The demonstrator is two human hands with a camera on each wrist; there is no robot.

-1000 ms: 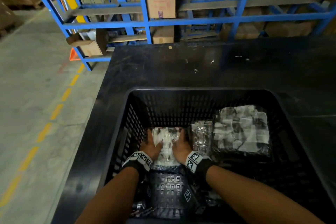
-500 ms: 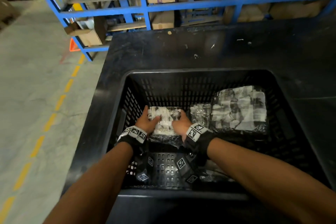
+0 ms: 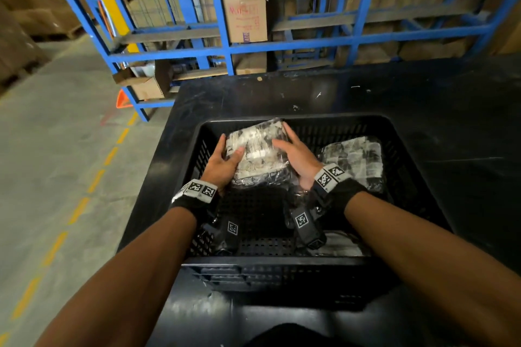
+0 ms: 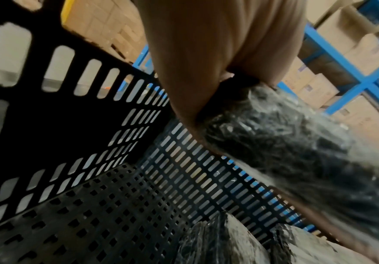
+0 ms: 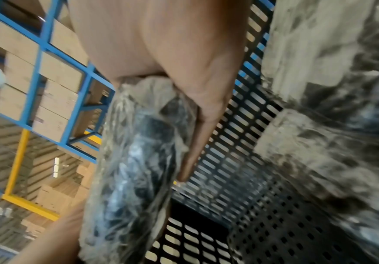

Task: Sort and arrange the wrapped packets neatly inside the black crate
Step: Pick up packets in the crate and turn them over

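Left hand (image 3: 222, 162) and right hand (image 3: 297, 159) gripped the wrapped packet (image 3: 258, 151) from opposite sides, thumbs on top, fingers extended along its edges. Packet was held above the black crate (image 3: 408, 177) floor, long axis pointing away from the person, far end tilted up. A second packet (image 3: 353, 160) lay flat at the crate's right.

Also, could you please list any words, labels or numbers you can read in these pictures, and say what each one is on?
None reads clearly.
Red print on the upright cardboard box in the blue rack: too blurred to read.
Small blue mark low on the same box: too blurred.
Wrist bands: square black-and-white code markers only, no words.
Wrapped packet in the hands: printed pattern, no legible text.
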